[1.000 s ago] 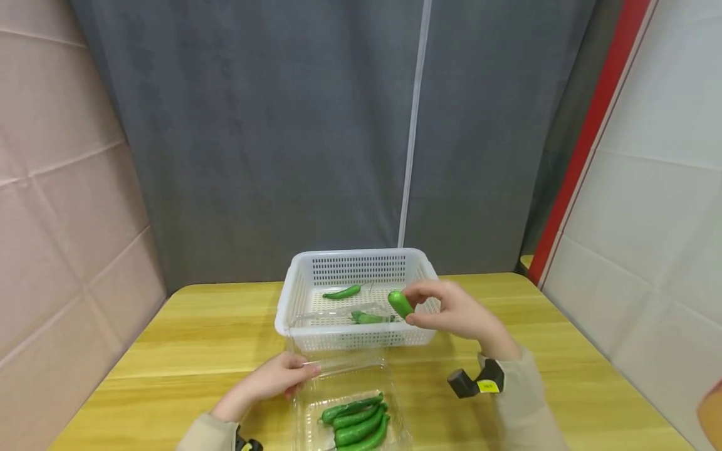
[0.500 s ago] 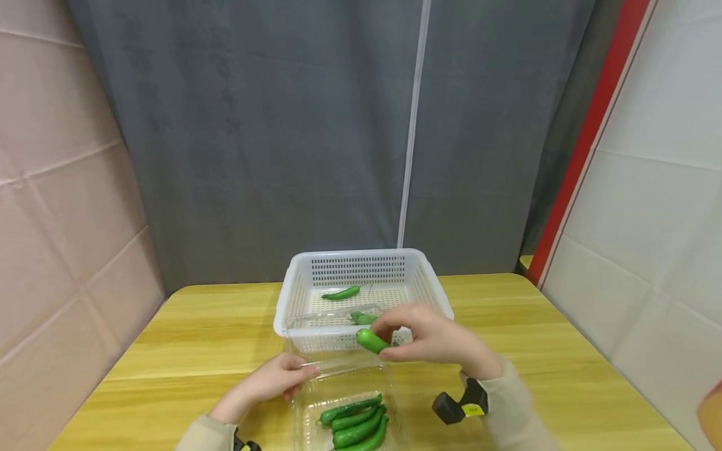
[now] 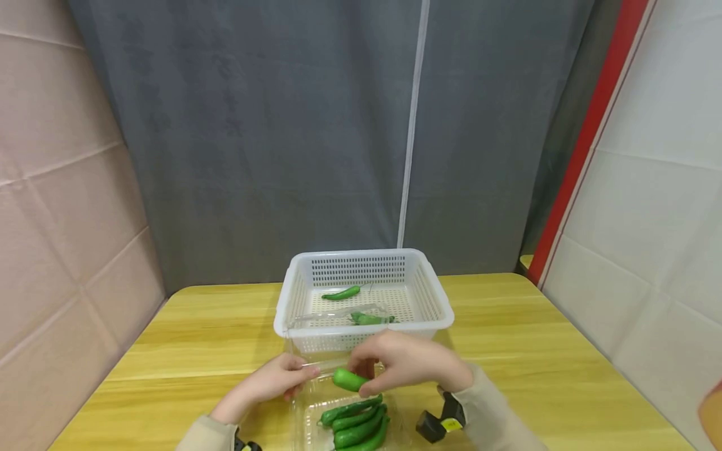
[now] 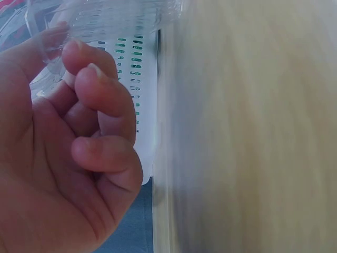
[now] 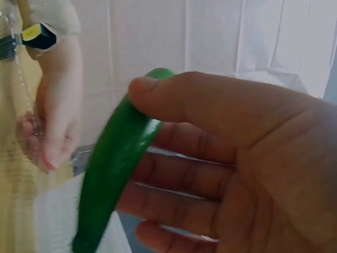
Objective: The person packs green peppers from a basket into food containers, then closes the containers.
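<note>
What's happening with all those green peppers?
A person's right hand is holding one green pepper just above an open clear plastic box. More peppers lie side by side inside it. The left hand holds the edge of the clear plastic. Behind the box, at least two other peppers lie in a white basket on the wooden table.

Container [image 3: 313, 427] of peppers [image 3: 359, 427] before the basket [image 3: 361, 270], both on the table [image 3: 214, 338].
</note>
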The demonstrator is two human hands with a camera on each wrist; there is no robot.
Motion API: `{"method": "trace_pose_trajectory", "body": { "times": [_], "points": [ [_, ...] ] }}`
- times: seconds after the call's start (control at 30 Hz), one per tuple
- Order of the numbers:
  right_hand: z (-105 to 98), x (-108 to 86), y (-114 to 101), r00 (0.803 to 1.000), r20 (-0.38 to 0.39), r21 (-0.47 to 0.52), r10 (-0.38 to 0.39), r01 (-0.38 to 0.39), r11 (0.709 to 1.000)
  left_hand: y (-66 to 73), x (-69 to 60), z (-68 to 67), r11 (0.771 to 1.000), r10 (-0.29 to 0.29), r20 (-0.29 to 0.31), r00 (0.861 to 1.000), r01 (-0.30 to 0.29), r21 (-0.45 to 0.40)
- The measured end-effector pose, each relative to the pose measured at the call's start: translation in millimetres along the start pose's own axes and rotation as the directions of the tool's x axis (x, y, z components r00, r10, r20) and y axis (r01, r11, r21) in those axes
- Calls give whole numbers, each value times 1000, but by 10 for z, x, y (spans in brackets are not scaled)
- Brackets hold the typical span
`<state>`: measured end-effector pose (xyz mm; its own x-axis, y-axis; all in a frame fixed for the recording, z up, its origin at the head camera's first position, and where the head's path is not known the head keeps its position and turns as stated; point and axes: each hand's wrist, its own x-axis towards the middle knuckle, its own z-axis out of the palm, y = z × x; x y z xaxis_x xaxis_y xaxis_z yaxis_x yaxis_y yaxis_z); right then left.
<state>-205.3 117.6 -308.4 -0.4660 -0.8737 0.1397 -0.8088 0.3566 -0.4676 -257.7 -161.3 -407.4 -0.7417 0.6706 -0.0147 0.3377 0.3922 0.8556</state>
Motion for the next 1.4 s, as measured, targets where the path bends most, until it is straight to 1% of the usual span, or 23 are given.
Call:
{"method": "trace_pose_trajectory", "body": {
  "times": [0.13,0.23,0.37,0.47,0.7,0.97,1.13,1.4],
  "points": [
    [100,74,50,993,107,-43,57,-53,998,-3,-9,1,1000,-4,-4,1000,4,4],
    [178,118,84,987,146,-84,72,-61,995,-7,-5,5,1000,-4,-4,1000,4,7],
    [244,151,108,985,158,-142,64,-42,989,-5,3,9,1000,4,-1,1000,-4,16],
    [277,166,127,984,160,-168,73,-46,985,0,5,10,1000,9,0,1000,-9,22],
    [336,197,161,975,183,-172,129,-97,980,1,3,17,1000,8,-4,1000,-8,26],
    [393,227,205,957,241,-206,160,-111,972,-10,6,23,1000,2,-1,1000,-2,11],
    [415,229,211,948,258,-233,187,-127,964,-5,13,17,1000,1,-4,1000,-1,8],
    [450,228,219,931,281,-223,233,-173,959,-9,10,23,1000,-2,-1,1000,2,14]
  ]
}}
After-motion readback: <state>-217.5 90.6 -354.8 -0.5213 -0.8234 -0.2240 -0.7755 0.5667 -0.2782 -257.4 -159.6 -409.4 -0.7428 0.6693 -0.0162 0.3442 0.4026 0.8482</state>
